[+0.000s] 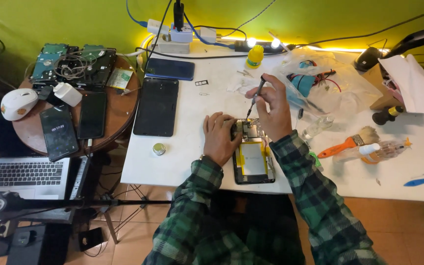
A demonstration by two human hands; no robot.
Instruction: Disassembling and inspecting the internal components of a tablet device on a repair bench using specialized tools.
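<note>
Two hands (220,136) (272,109) on an opened phone (252,158) at the near edge of the white table (187,142).

I see my left hand lying flat on the phone's upper left corner, fingers curled loosely down and pressing the case, gripping nothing. My right hand is pinched tight around a slim dark screwdriver (256,97), its tip pointing down into the exposed circuit board at the top of the phone. A yellow-edged battery fills the lower half of the case. Just left of the phone lies a small round metal cap (159,148); farther left, a large dark tablet (156,106) rests face down. To my right sit an orange-handled brush (350,142) and a small clear bottle (317,127).
</note>
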